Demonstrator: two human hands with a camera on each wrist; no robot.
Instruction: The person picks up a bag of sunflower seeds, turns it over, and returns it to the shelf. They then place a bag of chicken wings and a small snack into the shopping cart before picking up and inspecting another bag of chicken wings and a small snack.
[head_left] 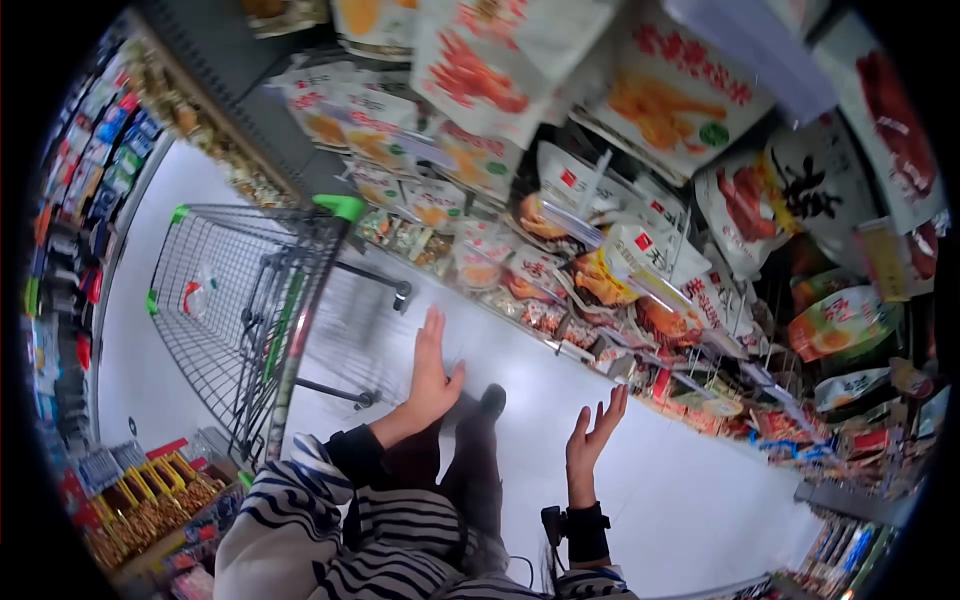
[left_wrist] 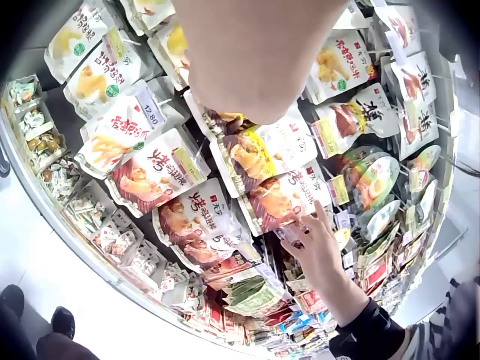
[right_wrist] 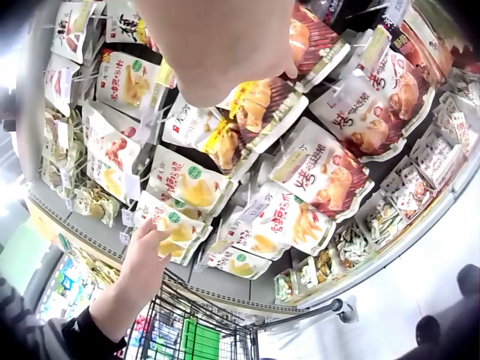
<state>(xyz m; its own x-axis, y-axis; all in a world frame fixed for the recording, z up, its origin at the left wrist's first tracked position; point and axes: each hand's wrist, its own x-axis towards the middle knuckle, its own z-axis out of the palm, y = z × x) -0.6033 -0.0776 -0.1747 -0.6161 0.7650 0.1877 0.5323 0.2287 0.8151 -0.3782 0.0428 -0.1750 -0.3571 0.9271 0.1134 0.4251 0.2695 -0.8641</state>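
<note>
The left hand (head_left: pixel 432 378) is raised above the floor with its fingers extended and nothing in it. To its right, the right hand (head_left: pixel 592 445) is also up, empty, fingers slightly bent and spread. Both face a rack of hanging snack pouches; a white pouch with yellow trim (head_left: pixel 605 275) hangs beyond them. In the left wrist view the left hand (left_wrist: pixel 259 56) fills the top, and the right hand (left_wrist: pixel 319 251) overlaps the pouches. In the right wrist view the right hand (right_wrist: pixel 217 45) is large at the top, with the left hand (right_wrist: pixel 142 262) lower left.
A wire shopping cart (head_left: pixel 235 310) with green corners stands at the left, a small package (head_left: pixel 197 297) inside. Yellow-topped packs (head_left: pixel 150 490) fill a display at lower left. Shelves (head_left: pixel 100 150) line the far left. Small packets (left_wrist: pixel 45 142) sit in bins along the rack's edge.
</note>
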